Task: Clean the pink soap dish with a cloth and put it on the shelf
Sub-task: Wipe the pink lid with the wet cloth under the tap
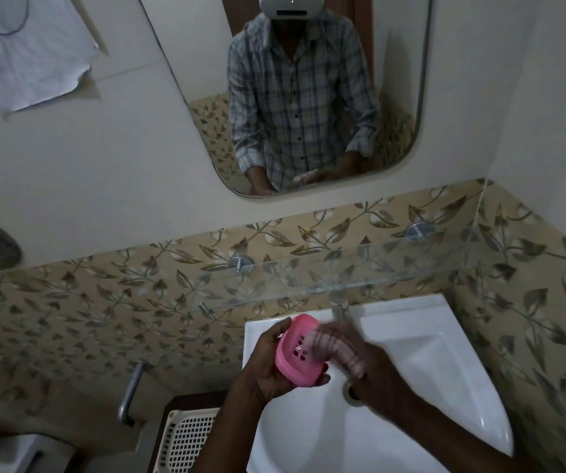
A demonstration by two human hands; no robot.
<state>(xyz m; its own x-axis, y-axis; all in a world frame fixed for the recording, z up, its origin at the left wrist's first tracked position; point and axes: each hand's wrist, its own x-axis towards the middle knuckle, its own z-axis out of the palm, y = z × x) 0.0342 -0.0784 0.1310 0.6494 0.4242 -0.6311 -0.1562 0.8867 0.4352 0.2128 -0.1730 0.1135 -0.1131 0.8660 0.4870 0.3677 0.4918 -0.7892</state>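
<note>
Lower centre, the pink soap dish point(296, 351) is gripped by the left hand point(269, 372) and rubbed with blurred, straight fingers of the right hand point(360, 361). Cleaning is judged underway; a lift to the glass shelf point(360, 278) is needed next.

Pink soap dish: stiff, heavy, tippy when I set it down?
Probably stiff and light: the pink soap dish looks like moulded plastic, gripped in the left hand. Its broad slotted base should sit steady on the glass shelf.

cream wall point(104, 186) | mirror point(397, 80) | leaf-patterned tile band point(104, 302) | white sink point(411, 312) | lattice basket point(189, 438) | dim light
</note>
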